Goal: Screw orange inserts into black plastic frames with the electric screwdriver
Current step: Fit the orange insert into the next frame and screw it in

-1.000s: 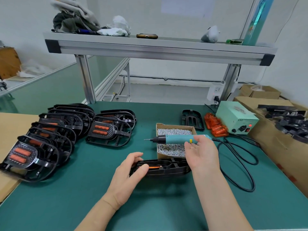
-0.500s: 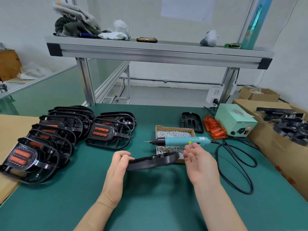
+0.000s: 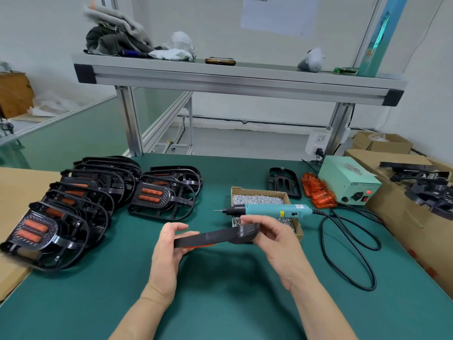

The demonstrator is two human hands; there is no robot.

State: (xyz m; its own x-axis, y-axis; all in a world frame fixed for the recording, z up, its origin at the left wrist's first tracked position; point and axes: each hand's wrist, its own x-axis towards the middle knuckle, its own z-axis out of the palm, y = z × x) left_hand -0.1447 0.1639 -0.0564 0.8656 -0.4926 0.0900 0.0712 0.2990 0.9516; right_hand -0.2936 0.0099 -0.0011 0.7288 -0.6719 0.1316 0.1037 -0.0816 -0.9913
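I hold the frame (image 3: 215, 238) edge-on in the air over the middle of the table (image 3: 220, 303), nearer the front edge than the back. A sliver of orange insert (image 3: 204, 245) shows along its underside. My left hand (image 3: 171, 249) pinches the left end, thumb on top and fingers underneath. My right hand (image 3: 277, 244) grips the right end, fingers curled over the rounded rim.

Just behind my right hand the screwdriver (image 3: 269, 210) lies across the screw box (image 3: 257, 189), its bit pointing toward the left edge and sticking out past the box wall. Neither hand touches it. Its cable (image 3: 350, 253) loops over the mat toward the right edge and runs back to the power box (image 3: 348, 180) near the back right corner, where a red light glows.

Loose inserts (image 3: 317, 190) are heaped just left of the power box, and a spare frame (image 3: 284, 182) lies left of them, behind the screw box.

Finished frames (image 3: 73, 209) with orange inserts lie overlapping in a row along the left edge, with a smaller pile (image 3: 164, 197) beside them toward the centre. Cartons (image 3: 404, 217) stand against the right edge with more black frames on top. A shelf (image 3: 220, 74) spans the back edge.
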